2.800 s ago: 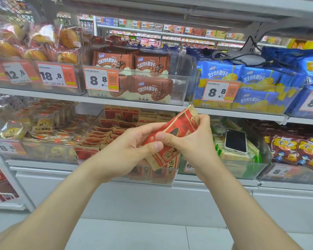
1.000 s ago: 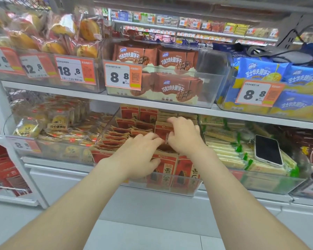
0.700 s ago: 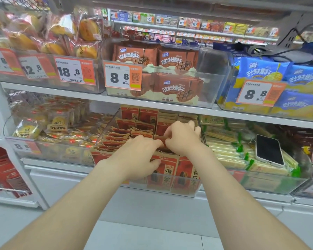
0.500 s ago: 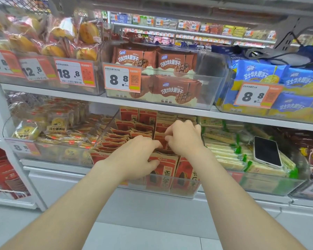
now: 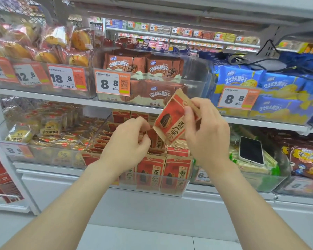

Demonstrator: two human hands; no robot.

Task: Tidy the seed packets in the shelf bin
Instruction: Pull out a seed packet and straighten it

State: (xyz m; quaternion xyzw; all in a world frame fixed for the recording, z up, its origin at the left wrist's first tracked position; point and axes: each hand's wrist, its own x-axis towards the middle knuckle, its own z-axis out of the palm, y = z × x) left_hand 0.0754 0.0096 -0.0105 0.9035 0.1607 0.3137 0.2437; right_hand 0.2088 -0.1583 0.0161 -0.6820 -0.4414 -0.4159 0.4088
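Right hand [image 5: 206,130] pinches one seed packet [image 5: 170,123] by its top edge, above the bin's [image 5: 152,192] middle. Left hand [image 5: 128,141] curled among binned packets [image 5: 177,170]; grip unclear. Packet probably light, crinkly, pliable: hold sealed edge.

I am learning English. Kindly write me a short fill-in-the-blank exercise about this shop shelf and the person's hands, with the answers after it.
1. The ___ hand holds one seed packet above the clear bin.
2. The dark flat thing lying on the packets in the neighbouring bin is a ___.
3. The price tag on the bin of brown biscuit packs reads ___.
Answers: right; phone; 8.8
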